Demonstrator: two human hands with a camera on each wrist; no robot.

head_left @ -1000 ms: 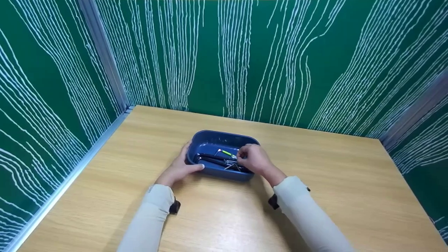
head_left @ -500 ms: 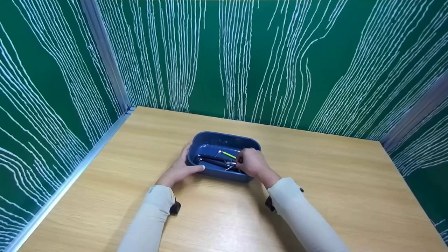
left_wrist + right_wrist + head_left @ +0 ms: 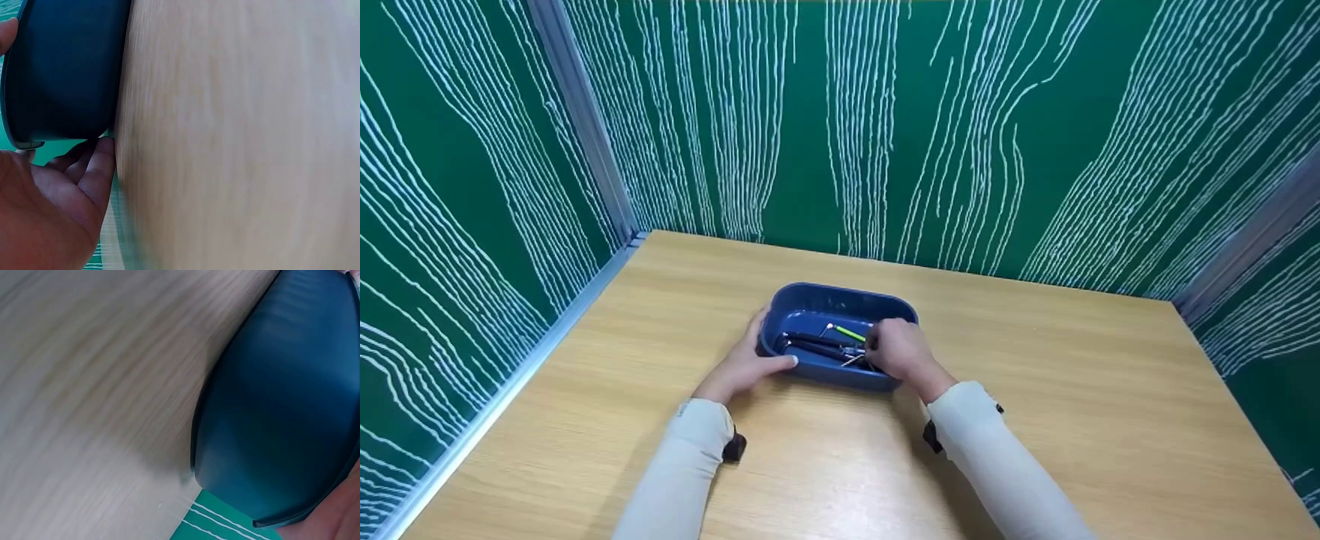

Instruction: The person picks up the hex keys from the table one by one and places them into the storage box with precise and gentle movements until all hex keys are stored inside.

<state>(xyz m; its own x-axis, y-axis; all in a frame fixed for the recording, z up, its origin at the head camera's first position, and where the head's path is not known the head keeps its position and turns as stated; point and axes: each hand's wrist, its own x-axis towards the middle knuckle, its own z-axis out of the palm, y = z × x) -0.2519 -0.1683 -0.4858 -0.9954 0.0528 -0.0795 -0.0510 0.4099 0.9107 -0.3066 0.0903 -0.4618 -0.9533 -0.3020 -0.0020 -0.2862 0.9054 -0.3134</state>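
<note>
A dark blue plastic box (image 3: 829,374), oblong with rounded corners, stands on the table. My left hand (image 3: 739,367) grips its left end in the head view, thumb over the near rim, fingers along the outer side. The left wrist view shows those fingers (image 3: 97,171) low against the box wall (image 3: 67,73). My right hand (image 3: 901,351) reaches over the right end into the box, fingers curled down; its fingertips, and anything between them, are hidden. Inside lie dark pen-like sticks (image 3: 817,343), a bright green thin stick (image 3: 849,331) and small silvery pieces (image 3: 853,352) beside the right fingers.
The box stands on a light wooden table (image 3: 1035,390). Green panels (image 3: 802,150) with wavy white lines rise behind it and at both sides, with grey metal posts (image 3: 585,112) at the corners.
My right hand has dropped a little lower into the box and turned, so its fingertips are less visible. My left hand keeps its grip on the left end.
</note>
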